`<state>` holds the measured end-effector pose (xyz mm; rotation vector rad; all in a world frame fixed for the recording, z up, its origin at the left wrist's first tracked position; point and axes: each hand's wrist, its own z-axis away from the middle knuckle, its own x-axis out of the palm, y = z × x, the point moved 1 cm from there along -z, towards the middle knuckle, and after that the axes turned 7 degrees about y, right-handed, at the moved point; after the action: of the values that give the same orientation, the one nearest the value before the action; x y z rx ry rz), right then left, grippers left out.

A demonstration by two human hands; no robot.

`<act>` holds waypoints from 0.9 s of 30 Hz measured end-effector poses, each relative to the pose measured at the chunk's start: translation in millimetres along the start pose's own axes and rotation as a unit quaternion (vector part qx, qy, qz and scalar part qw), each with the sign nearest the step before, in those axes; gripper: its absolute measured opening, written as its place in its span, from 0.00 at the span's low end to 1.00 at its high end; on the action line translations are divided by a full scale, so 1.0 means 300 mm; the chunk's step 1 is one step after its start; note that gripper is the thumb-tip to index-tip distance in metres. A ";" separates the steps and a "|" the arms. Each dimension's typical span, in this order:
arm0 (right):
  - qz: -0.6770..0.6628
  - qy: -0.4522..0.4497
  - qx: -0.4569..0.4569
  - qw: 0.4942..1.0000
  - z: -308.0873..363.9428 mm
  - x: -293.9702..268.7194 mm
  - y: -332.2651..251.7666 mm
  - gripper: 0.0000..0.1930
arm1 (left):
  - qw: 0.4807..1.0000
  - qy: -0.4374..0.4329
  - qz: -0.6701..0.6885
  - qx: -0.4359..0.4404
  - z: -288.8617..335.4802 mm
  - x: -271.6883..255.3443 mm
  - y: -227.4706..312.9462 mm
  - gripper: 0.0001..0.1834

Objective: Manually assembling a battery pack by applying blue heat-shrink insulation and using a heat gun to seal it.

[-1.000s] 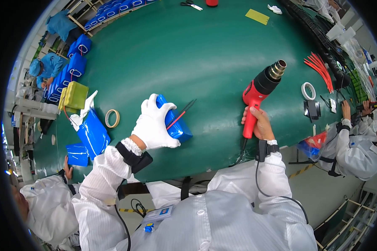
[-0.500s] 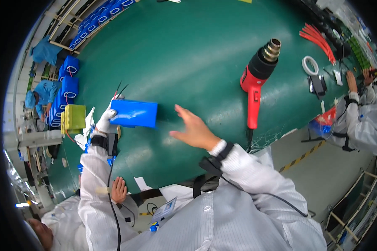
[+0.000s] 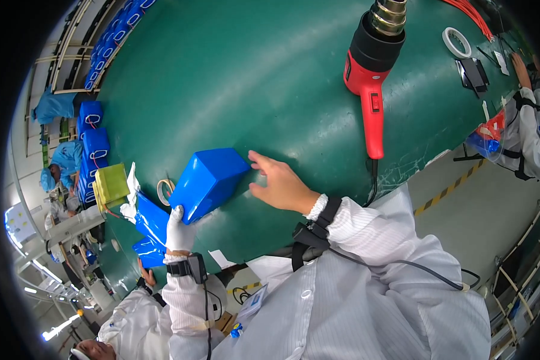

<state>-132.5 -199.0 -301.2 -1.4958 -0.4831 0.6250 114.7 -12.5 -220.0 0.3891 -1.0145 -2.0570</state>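
Observation:
My left hand, in a white glove, grips the near left end of a blue shrink-wrapped battery pack. The pack is held tilted over the green table, its far right end raised toward my other hand. My right hand is bare and open, thumb and fingers apart, with the fingertips close beside that end of the pack. Whether they touch it I cannot tell. Past my right hand lies a red and black heat gun, its metal nozzle pointing away from me.
Left of the held pack are a tape roll, blue wrapped pieces and a yellow-green pack. Several blue packs line the left edge. White tape and red tubing lie far right. Co-workers sit on both sides.
My left hand has come nearer and turned the pack from lying level to slanting up toward the right. The wires no longer show. My right hand stays open, now closer to the pack.

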 end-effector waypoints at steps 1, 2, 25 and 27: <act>-0.022 0.005 0.026 0.999 -0.002 -0.013 0.003 0.39 | 0.999 0.010 -0.045 0.004 0.008 -0.001 0.011 0.40; -0.025 0.028 0.000 0.999 -0.015 -0.023 0.005 0.36 | 0.995 0.040 -0.094 0.011 0.050 0.061 0.053 0.41; -0.109 -0.153 0.145 0.971 0.000 0.002 -0.062 0.46 | 0.536 0.125 -0.699 0.457 0.052 0.356 0.082 0.55; -0.009 -0.056 -0.015 0.998 -0.035 0.032 -0.009 0.44 | 0.532 0.126 -0.700 0.459 0.052 0.374 0.087 0.55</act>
<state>-118.2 -200.7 -299.8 -1.4882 -0.5940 0.6929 47.8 -99.9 -182.5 2.7340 -1.8100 -2.1404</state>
